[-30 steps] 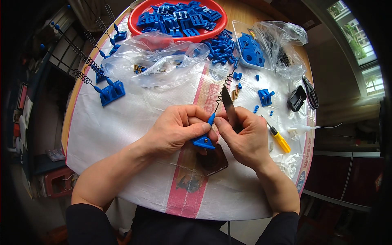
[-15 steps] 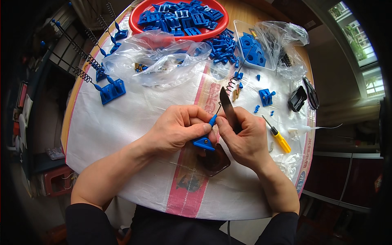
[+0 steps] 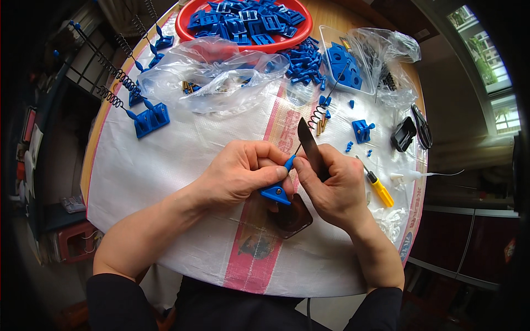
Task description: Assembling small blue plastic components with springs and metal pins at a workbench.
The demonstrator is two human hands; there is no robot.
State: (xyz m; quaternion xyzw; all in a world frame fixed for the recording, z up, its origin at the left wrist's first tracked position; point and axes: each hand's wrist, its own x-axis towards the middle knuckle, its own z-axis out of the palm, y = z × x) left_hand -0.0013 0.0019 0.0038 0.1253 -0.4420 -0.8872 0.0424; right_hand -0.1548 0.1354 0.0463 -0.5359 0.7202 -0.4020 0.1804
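Left hand: the left hand (image 3: 243, 170) is closed in a pinch, with a blue holder (image 3: 276, 195) grasped between thumb and fingers; its triangular base is left showing below the thumb.
Right hand: a dark blade (image 3: 310, 146) is gripped by the right hand (image 3: 334, 186), point upward; its lower end is hidden in the palm. The thumb tip is brought up to the holder's tapered tip, though whether it is touched cannot be told.
Holder: it is held above the sheet, near the middle of the table, between the two hands.
Wire: a thin dark wire (image 3: 298, 149) is seen rising from the tapered tip; its further run is hidden by the blade, past which a black coil (image 3: 316, 118) is seen.
Under the hands: a dark, glossy slab (image 3: 295, 218) is partly covered by the right hand and the holder.
Beyond the blade: brass pins (image 3: 321, 127) are laid beside the coil, with small blue caps near them.
Right side: a yellow-handled screwdriver (image 3: 381, 192) is placed just beside the right hand; a black case (image 3: 402, 134) and a small blue bracket (image 3: 362, 131) are set farther off.
Far side: blue frames (image 3: 243, 26) are piled in a red bowl (image 3: 184, 32). Blue plates (image 3: 343, 66) are kept in a clear tray. More brass pieces are partly covered by a crumpled plastic bag (image 3: 165, 83).
Left edge: blue bases with coils (image 3: 152, 120) are stood along the white sheet (image 3: 160, 165).
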